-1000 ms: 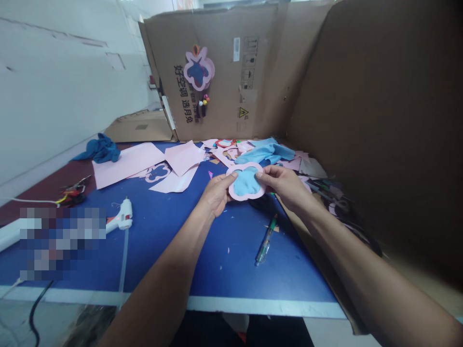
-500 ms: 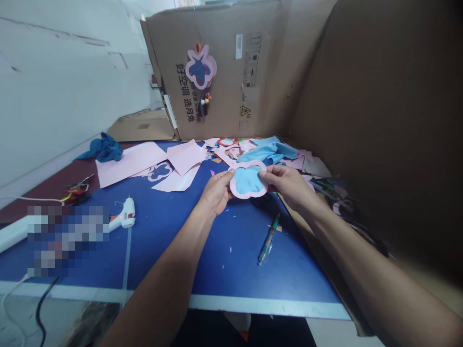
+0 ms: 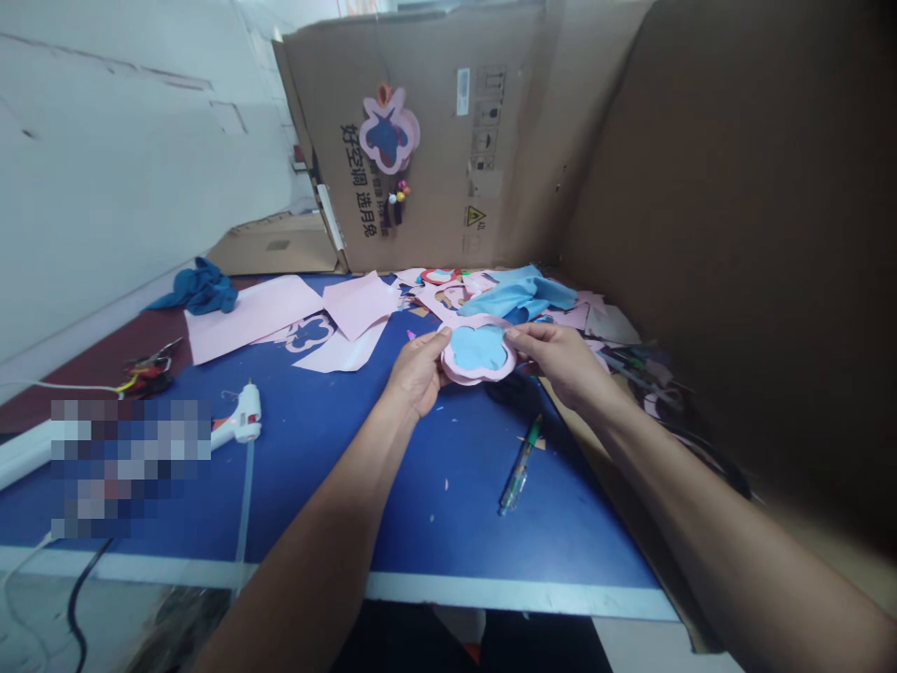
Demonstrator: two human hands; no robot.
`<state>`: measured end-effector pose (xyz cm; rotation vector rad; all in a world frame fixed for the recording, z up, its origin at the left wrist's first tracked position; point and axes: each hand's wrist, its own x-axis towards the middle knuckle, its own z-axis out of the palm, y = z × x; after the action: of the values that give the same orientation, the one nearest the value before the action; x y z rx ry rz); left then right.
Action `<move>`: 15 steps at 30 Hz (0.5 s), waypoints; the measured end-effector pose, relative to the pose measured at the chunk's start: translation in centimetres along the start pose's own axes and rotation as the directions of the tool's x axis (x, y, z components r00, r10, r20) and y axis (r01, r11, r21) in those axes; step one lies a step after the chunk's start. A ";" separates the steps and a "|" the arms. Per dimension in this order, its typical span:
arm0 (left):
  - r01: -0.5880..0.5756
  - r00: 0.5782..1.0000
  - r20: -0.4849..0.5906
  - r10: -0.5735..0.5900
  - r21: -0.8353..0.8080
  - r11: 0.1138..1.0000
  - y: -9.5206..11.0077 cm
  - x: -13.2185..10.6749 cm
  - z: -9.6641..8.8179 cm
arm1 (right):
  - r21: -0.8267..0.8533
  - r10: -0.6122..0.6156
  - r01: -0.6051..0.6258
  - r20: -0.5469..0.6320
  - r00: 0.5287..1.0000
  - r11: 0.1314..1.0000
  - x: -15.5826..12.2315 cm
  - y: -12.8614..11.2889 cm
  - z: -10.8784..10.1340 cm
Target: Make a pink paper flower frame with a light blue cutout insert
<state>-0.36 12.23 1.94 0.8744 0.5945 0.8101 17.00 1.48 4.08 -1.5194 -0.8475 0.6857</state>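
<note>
Above the blue tabletop I hold a pink flower-shaped paper frame (image 3: pixel 448 367) with light blue fabric (image 3: pixel 479 348) filling its opening. A second pink edge shows beneath the front layer along the bottom. My left hand (image 3: pixel 419 371) pinches the frame's left edge, thumb on top and fingers behind. On the opposite edge, my right hand (image 3: pixel 557 353) grips between thumb and index finger; its other fingers are partly hidden. Just behind the frame lies a crumpled piece of light blue cloth (image 3: pixel 519 294). A green-tipped pen (image 3: pixel 519 467) rests below my right hand.
A white glue gun (image 3: pixel 248 414) stands at left on the table (image 3: pixel 315 486). Pink paper sheets (image 3: pixel 256 313), dark blue cloth (image 3: pixel 203 287) and pliers-like tools (image 3: pixel 150 369) lie behind it. Cardboard walls (image 3: pixel 519 121) close the back and right; a finished-looking flower ornament (image 3: pixel 391 166) hangs there.
The flower frame has tilted and shifted slightly left, and a second pink layer now shows at its lower edge. Both hands keep their hold in nearly the same place.
</note>
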 end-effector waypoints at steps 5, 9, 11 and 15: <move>0.026 0.998 -0.055 -0.026 -0.003 1.000 0.2 0.0 0.2 | 0.054 -0.010 0.012 -0.037 0.999 0.998 0.1 0.2 -0.1; 0.044 0.994 -0.102 -0.045 -0.007 0.999 0.1 0.2 0.1 | 0.126 0.006 -0.003 -0.024 1.000 0.992 0.2 0.2 -0.3; 0.038 0.990 -0.132 -0.039 -0.008 0.999 0.1 0.4 0.0 | 0.168 -0.002 0.002 -0.003 1.000 0.986 0.4 0.1 -0.6; 0.013 0.966 -0.257 -0.017 -0.015 1.000 0.3 1.0 -0.7 | 0.233 0.008 -0.040 0.134 0.991 0.972 0.4 -0.3 -1.8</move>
<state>-0.44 13.45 1.74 0.7569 0.8223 0.9203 18.66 0.86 4.58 -1.2832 -0.8167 0.8813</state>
